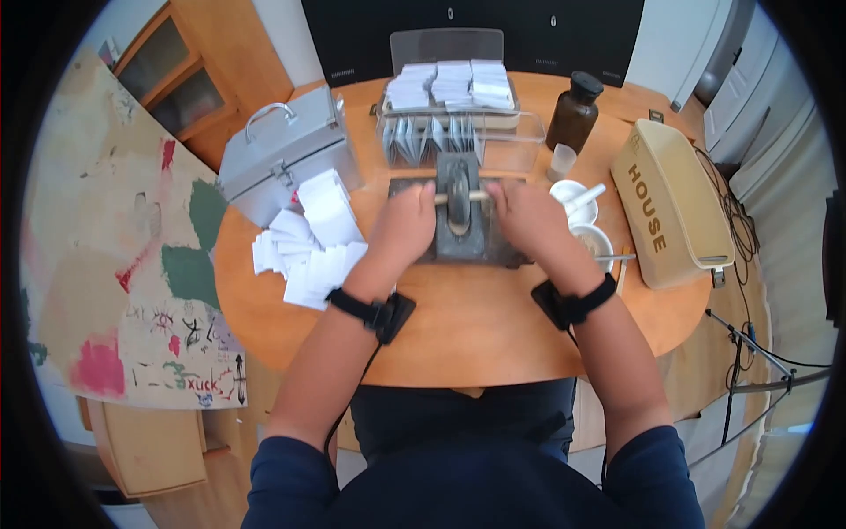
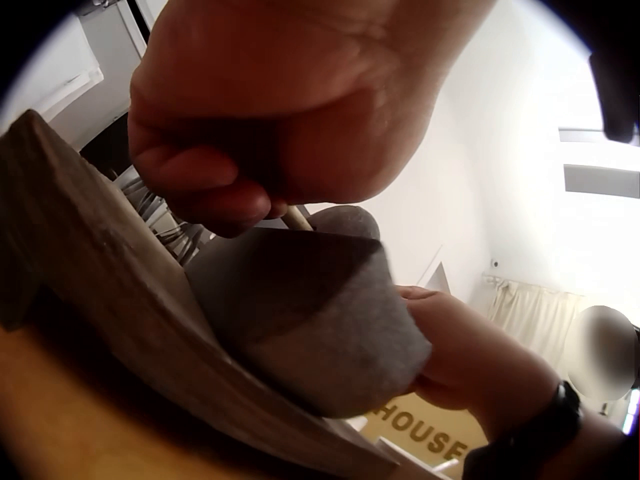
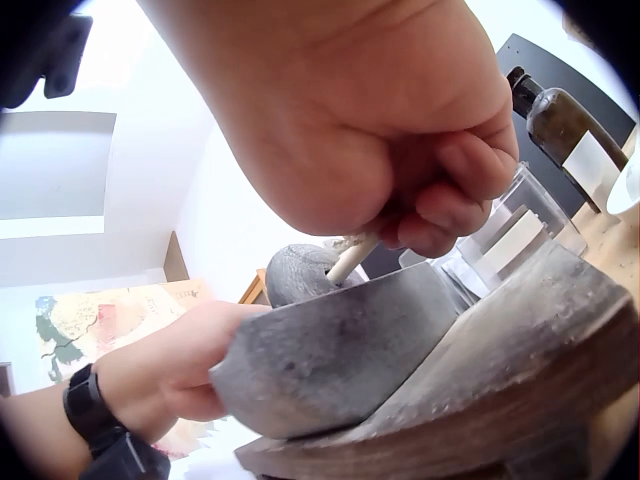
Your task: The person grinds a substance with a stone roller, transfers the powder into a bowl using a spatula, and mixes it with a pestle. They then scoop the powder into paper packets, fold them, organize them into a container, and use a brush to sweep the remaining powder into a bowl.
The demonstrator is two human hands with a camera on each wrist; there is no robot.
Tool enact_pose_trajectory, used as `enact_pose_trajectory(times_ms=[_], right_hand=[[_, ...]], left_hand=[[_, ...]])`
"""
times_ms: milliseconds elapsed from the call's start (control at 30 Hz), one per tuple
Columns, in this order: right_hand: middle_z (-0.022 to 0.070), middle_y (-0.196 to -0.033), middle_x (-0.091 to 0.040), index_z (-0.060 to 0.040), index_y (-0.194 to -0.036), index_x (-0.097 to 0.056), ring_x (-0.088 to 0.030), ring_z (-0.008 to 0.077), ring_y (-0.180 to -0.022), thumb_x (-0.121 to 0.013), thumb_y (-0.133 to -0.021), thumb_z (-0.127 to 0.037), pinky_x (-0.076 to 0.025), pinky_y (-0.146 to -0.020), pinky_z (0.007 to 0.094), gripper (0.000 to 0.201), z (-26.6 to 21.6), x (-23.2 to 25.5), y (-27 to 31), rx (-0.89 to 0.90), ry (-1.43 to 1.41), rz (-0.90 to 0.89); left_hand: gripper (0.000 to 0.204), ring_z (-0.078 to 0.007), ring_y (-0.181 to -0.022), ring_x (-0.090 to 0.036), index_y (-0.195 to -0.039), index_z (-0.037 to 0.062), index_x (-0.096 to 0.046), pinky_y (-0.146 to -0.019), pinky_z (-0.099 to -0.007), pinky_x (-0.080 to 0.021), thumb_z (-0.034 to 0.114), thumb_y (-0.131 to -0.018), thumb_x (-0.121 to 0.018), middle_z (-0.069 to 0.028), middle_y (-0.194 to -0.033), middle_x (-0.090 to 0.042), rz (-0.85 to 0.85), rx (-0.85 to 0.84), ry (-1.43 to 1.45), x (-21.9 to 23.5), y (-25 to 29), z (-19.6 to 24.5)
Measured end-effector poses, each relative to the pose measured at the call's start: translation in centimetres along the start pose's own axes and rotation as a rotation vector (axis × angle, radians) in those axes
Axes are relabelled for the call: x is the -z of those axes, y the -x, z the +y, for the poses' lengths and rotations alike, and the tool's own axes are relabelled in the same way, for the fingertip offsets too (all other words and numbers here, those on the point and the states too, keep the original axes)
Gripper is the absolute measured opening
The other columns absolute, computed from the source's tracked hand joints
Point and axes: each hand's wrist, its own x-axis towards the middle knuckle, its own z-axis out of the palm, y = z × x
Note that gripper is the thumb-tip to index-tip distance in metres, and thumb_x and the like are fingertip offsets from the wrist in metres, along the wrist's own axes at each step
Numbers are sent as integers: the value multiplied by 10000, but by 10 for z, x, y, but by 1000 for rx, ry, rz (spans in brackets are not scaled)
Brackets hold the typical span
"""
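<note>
A grey stone grinding trough sits on a dark, thick base in the middle of the table. Upright in its groove stands a grinding wheel, with a pale wooden axle handle through its centre. My left hand grips the handle's left end. On the opposite side, my right hand has its fingers curled round the right end, as the right wrist view shows closely. The inside of the trough is mostly hidden by its walls and the wheel.
Left: a silver metal case and loose white paper packets. Behind: a clear bin and a tray of packets. Right: a brown bottle, plastic cup, white mortar with pestle, bowl and HOUSE box.
</note>
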Motion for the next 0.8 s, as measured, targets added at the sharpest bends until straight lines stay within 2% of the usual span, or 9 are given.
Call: enact_pose_trajectory(times_ms=[133, 233, 367, 500, 567, 667, 800], right_hand=[[236, -810, -678, -32, -889, -652, -656, 439, -771, -423, -1021, -402, -519, -686, 525, 455, 5, -6, -16, 20, -67, 58], [229, -822, -680, -31, -907, -651, -654, 439, -785, -421, -1023, -402, -518, -691, 524, 452, 4, -4, 2, -12, -19, -3], [220, -835, -683, -29, -922, -644, -652, 438, -802, -419, -1024, -402, -517, -702, 521, 448, 7, -10, 7, 2, 12, -15], [223, -842, -680, -34, -922, -639, -654, 432, -818, -412, -1025, -412, -513, -711, 517, 452, 9, -9, -13, 46, -29, 55], [224, -822, -676, -42, -923, -640, -651, 435, -802, -416, -1026, -404, -509, -701, 521, 438, 10, -7, -3, 33, 31, -18], [226, -792, -669, -51, -931, -639, -644, 443, -771, -423, -1027, -389, -502, -686, 528, 413, 2, 2, 9, -1, 11, -36], [242, -779, -654, -38, -895, -649, -628, 456, -752, -429, -1026, -373, -491, -673, 534, 422, 7, -7, -15, 34, 11, 43]], left_hand=[[443, -464, -861, -608, -849, 3, -615, -754, -532, -474, 339, -1027, -387, -263, -872, -649, -19, 96, -8, 3, -17, 12], [470, -466, -902, -598, -886, -9, -601, -786, -521, -461, 364, -1037, -358, -264, -904, -640, -63, 89, -31, 9, 0, 16], [468, -468, -873, -603, -882, -4, -608, -764, -522, -466, 366, -1034, -366, -268, -880, -643, -5, 33, 26, -1, -3, 4], [457, -471, -863, -604, -887, 0, -611, -748, -521, -468, 362, -1032, -372, -273, -883, -642, -4, 94, 63, 0, -10, 8], [446, -452, -826, -623, -833, 7, -625, -737, -540, -484, 334, -1020, -387, -253, -847, -657, 8, 52, 10, 2, 3, 11], [444, -446, -817, -629, -834, 10, -628, -737, -545, -486, 331, -1021, -384, -244, -842, -663, -3, 65, 20, 3, 13, 11], [450, -446, -830, -632, -839, 6, -648, -757, -543, -490, 316, -1023, -378, -252, -851, -665, 33, 83, 100, 0, -10, 13]])
